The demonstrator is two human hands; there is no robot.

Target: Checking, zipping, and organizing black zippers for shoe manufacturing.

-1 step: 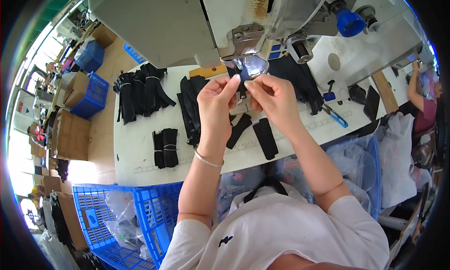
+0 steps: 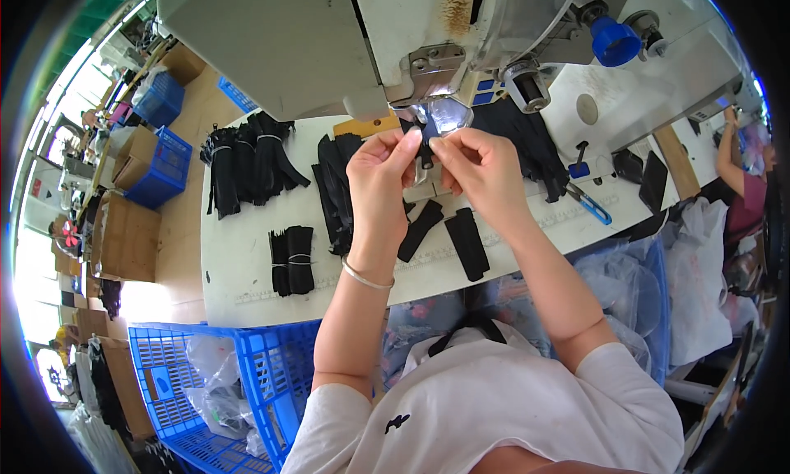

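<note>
Both of my hands meet beneath the needle area of a sewing machine (image 2: 436,67). My left hand (image 2: 380,171) pinches a small black strip (image 2: 425,155) between thumb and fingers, and my right hand (image 2: 484,171) pinches the same strip from the other side. Fingers hide much of the strip, so its exact kind is not clear. Just below the hands, two short black fabric pieces (image 2: 467,243) lie on the white table (image 2: 239,264). A stack of long black strips (image 2: 329,194) sits left of my left wrist, and more black strips (image 2: 531,145) lie beyond my right hand.
Tied black bundles (image 2: 247,161) and a smaller tied pair (image 2: 291,260) rest at the table's left. Blue-handled snips (image 2: 591,204) and a black phone-like slab (image 2: 652,182) lie on the right. A blue crate (image 2: 276,375) with plastic bags stands front left. Another person (image 2: 745,186) sits far right.
</note>
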